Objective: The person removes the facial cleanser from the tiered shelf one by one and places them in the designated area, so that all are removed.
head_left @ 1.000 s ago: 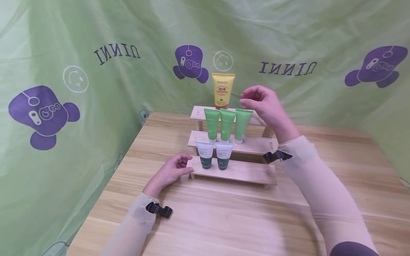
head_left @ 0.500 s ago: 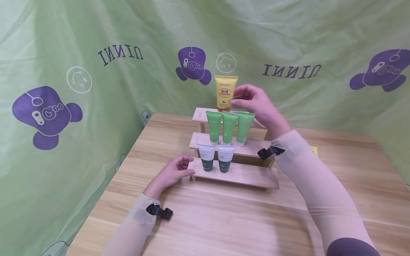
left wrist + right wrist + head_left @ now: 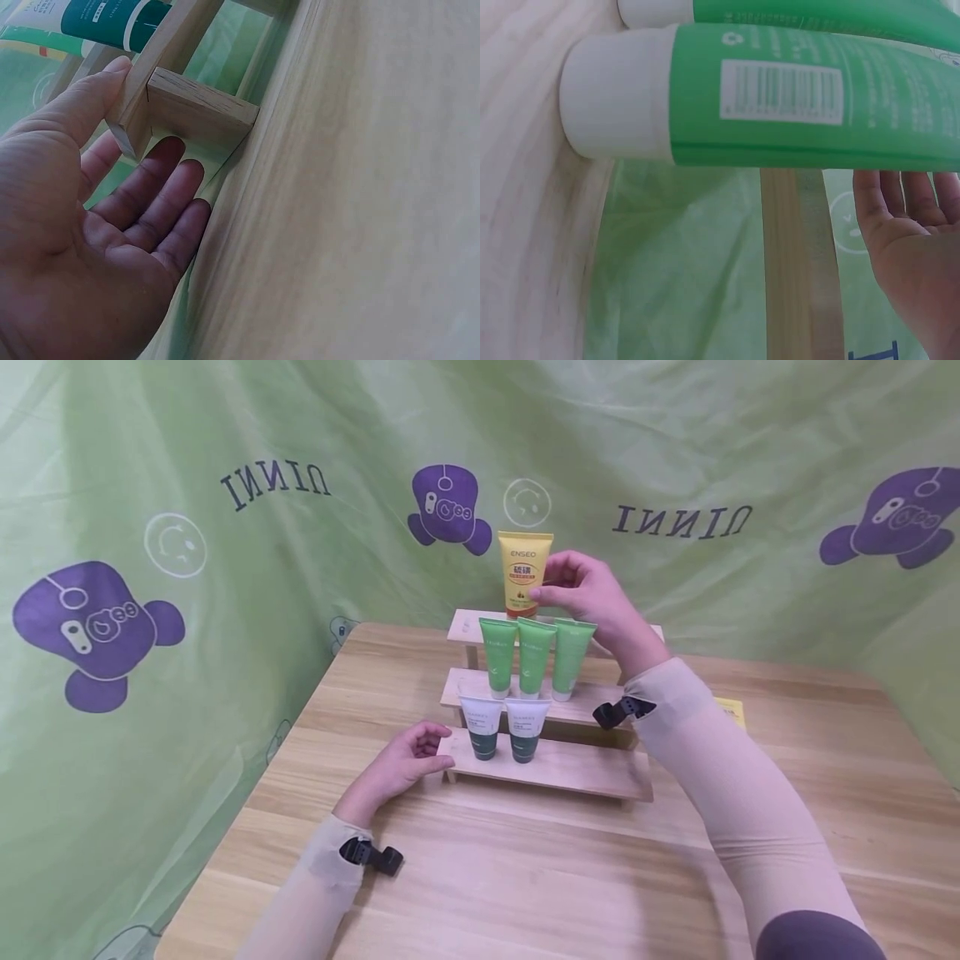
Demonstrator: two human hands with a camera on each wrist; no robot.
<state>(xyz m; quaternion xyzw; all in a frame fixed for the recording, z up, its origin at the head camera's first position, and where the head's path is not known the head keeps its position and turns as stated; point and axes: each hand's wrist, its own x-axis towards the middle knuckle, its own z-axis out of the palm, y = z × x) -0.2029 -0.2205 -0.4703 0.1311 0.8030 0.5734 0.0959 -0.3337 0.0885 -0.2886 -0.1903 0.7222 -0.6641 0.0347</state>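
My right hand (image 3: pixel 596 597) pinches the yellow squeeze tube (image 3: pixel 522 564) by its right side, thumb in front, the other fingers partly hidden behind it. The tube stands upright on the top step of a three-step wooden display stand (image 3: pixel 592 770). In the right wrist view, a green tube (image 3: pixel 757 97) covers part of my right hand (image 3: pixel 915 259) and the whole yellow tube. My left hand (image 3: pixel 405 764) rests at the left end of the lowest step. Seen from the left wrist, its thumb lies along the step's edge (image 3: pixel 129 124) and its fingers are loosely bent, holding nothing.
Several green tubes (image 3: pixel 498 653) line the middle step, just below my right hand. White and dark-green tubes (image 3: pixel 482 727) stand on the lowest step. A yellow item (image 3: pixel 732 712) lies on the table behind my right forearm. A green curtain (image 3: pixel 360 427) encloses the table.
My right hand has moved left from beside the yellow tube and now grips its side. The left hand has kept its place at the stand's end.
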